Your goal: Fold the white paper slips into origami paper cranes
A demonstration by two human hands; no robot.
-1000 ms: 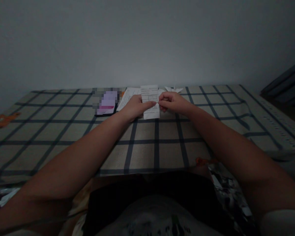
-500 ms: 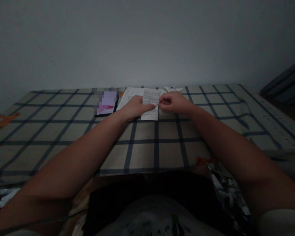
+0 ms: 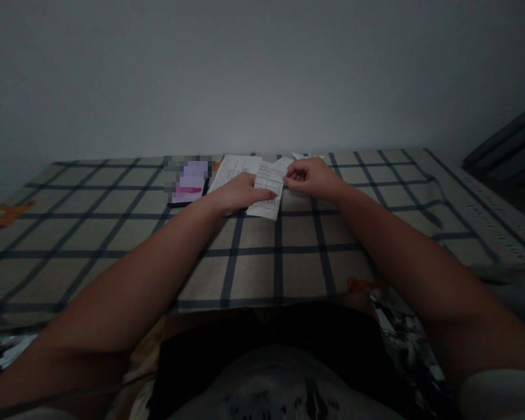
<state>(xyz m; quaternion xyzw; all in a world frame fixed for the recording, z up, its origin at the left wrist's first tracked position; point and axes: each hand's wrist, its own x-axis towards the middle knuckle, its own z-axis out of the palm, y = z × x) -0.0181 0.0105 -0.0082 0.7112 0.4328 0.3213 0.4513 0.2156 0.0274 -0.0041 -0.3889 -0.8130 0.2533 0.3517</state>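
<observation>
At the counter's far side: from my remote post I saw a narrow printed slip (image 3: 269, 181) between the left grip (image 3: 238, 191) and the right grip (image 3: 312, 176), above the cloth-covered counter (image 3: 258, 274) and near the wall (image 3: 262, 81).
Step in hand: I judged it to be fine handling of the slip, its left side steadied while its right edge was worked with the fingertips.
Left grip: grasping the slip, the thumb lying across its printed face; whatever supported it beneath was hidden from me.
Right grip: curled, thumb and forefinger drawn together at the slip's right edge and, as I read it, pinching it.
Next move: in my judgement, it called for a steady left thumb and a light right pinch, since thin paper could crease or tear.
Slip's appearance: pale, longer than wide, slanted with its near end toward the left, crossed by dark print too small and dim for me to read.
Neighbouring things: a larger printed sheet (image 3: 233, 169) lay behind the left grip, a phone (image 3: 190, 182) with a lit screen beside that sheet, and a pointed white paper piece (image 3: 307, 156) beyond the right grip, partly hidden.
</observation>
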